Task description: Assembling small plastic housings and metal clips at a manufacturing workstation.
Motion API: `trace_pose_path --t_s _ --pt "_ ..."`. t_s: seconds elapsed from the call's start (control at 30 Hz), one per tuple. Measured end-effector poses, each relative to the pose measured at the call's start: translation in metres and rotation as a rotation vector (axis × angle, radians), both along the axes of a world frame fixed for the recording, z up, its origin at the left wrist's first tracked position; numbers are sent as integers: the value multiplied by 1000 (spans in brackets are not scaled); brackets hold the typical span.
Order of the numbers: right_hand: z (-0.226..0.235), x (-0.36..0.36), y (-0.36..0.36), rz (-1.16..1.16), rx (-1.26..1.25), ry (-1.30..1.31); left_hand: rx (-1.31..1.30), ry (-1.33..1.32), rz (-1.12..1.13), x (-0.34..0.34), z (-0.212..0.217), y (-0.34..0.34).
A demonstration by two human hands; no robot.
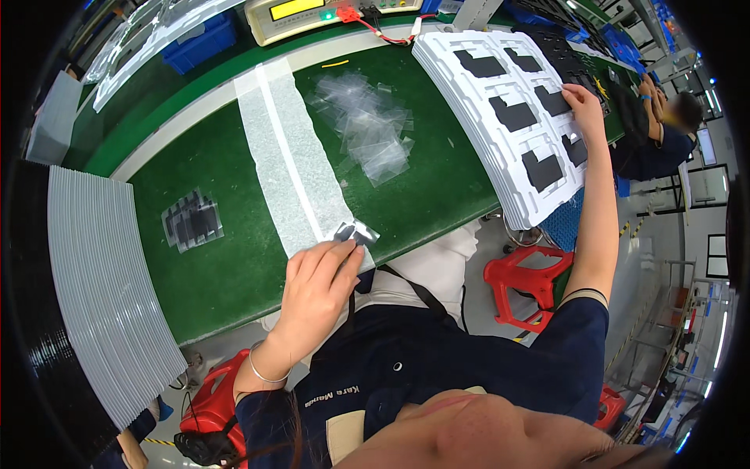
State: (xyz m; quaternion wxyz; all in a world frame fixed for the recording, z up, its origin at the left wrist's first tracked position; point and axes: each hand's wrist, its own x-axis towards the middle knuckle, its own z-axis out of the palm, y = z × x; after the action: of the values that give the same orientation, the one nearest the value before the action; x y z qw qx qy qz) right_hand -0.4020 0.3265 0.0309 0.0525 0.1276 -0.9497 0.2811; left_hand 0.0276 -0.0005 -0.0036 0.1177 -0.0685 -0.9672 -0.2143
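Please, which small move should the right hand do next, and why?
Perhaps the right hand should lift the black piece at its fingertips out of the white tray: it already reaches that piece, while the left hand is at the shiny film piece by the near end of the pale strip.

Behind the left hand (316, 285), which is bare like the right hand (586, 109), I can see a thin silvery bangle (266, 378) circling the wrist. Well up the arm from the right hand, a short navy sleeve (574, 332) ends in a narrow band edged with beige. Back from both hands, the navy shirt (469, 344) carries pale lettering, a small round white-edged button (398, 366) and a beige chest panel (345, 438). Creased white cloth (437, 270) covers the lap beside the left hand.
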Motion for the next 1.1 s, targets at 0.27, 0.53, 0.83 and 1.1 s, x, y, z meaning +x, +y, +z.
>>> trace_pose_path --t_s 0.27,0.53,0.83,1.1 --pt "15 56 -59 249 -106 342 -62 165 -72 -8 -4 -3" --pt "24 103 -95 464 143 535 42 345 -58 -1 -12 -5" --pt "-20 22 9 407 -169 24 113 427 1 1 -9 -12" --pt "-8 3 19 330 4 15 259 529 -46 -8 -1 -3"
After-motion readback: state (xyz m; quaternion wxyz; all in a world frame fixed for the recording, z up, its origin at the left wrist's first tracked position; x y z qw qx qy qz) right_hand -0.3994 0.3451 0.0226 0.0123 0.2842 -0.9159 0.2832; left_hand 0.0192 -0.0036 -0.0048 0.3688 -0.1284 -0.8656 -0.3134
